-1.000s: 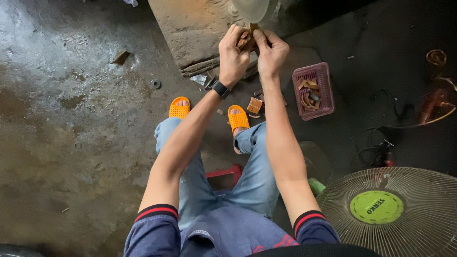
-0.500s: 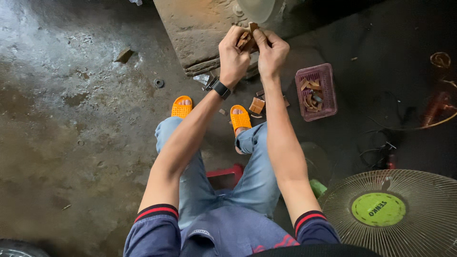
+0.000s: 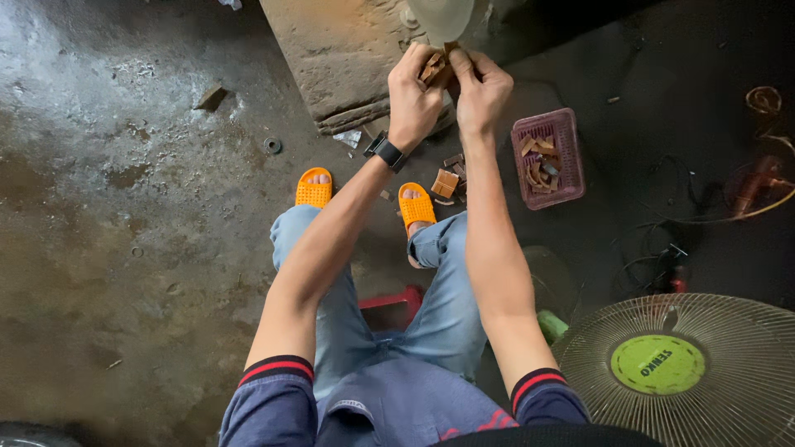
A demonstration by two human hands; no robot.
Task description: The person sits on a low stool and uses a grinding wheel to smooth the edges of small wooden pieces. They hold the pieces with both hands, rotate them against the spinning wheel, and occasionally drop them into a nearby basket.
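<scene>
Nearest my view I see blue sleeves with red cuffs, jeans and a red stool (image 3: 387,300) under the knees. To the right stands a fan (image 3: 687,364) with a green hub behind its wire guard. Farther out, 2 orange sandals (image 3: 313,188) rest on the wet concrete floor (image 3: 124,232), with a few brown scraps (image 3: 445,182) lying just beside the right sandal. Right of those sits a pink basket (image 3: 548,157) holding more brown pieces. Farthest away, both hands meet over a worn slab (image 3: 339,58). The left hand (image 3: 412,95), with a black watch (image 3: 387,152) on its wrist, has its fingers clamped on a bundle of small brown pieces (image 3: 431,68). The right hand (image 3: 482,91) pinches 1 brown piece, pressed against a pale round wheel (image 3: 437,12) at the top edge.
</scene>
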